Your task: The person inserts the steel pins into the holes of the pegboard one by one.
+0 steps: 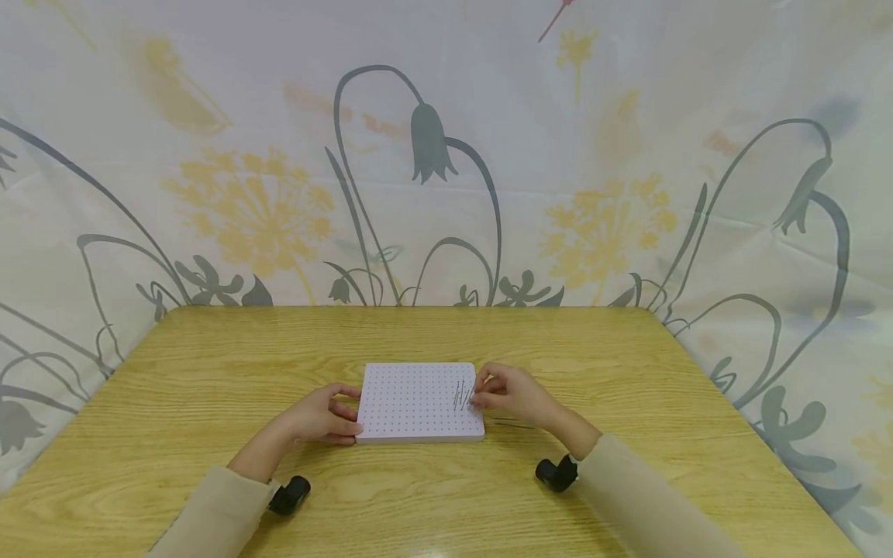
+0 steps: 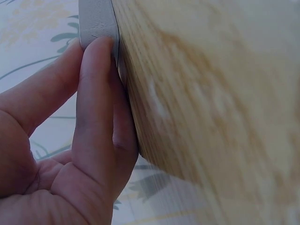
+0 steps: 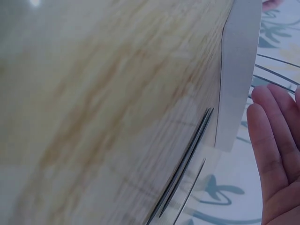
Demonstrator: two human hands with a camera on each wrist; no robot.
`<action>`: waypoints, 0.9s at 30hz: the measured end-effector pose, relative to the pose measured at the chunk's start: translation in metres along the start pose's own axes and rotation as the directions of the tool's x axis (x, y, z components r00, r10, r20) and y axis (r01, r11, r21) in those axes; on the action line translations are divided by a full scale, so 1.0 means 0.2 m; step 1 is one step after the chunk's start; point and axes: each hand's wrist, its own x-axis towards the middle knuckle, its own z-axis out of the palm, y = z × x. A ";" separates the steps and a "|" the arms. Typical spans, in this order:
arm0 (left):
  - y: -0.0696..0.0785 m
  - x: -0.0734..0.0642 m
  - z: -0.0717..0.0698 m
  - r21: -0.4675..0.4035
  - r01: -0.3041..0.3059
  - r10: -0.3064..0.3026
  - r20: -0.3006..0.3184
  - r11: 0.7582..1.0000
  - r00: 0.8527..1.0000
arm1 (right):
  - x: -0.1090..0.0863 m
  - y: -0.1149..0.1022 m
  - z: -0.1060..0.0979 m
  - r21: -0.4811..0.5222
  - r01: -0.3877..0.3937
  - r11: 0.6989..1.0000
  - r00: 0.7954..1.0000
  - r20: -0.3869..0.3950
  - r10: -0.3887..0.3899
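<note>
Gripping the left edge of the white board (image 1: 412, 403), the left hand (image 1: 324, 415) has its thumb at the near corner. On the board's right part are several thin sticks (image 1: 456, 394), slanting in this view. Just beside them, and nearer, is the right hand (image 1: 516, 394); its thumb and forefinger are close together, but I cannot tell if they pinch a stick. Loose sticks (image 3: 180, 161) lie on the table (image 1: 391, 496), pointing toward the board's right side.

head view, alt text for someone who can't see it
A person's left hand grips a dotted white board on a wooden table; the right hand is at its right edge, beside thin dark sticks. Loose sticks lie right of the board.
</note>
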 end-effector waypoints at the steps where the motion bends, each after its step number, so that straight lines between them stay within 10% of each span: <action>1: 0.00 0.00 0.00 0.001 0.001 -0.001 -0.002 1.000 1.000 | 0.00 0.00 0.00 -0.010 0.000 1.000 1.000 -0.001 0.000; 27: -0.01 0.01 0.00 -0.004 0.005 -0.005 -0.006 1.000 1.000 | -0.01 0.00 -0.01 -0.227 0.023 0.974 0.999 -0.037 -0.033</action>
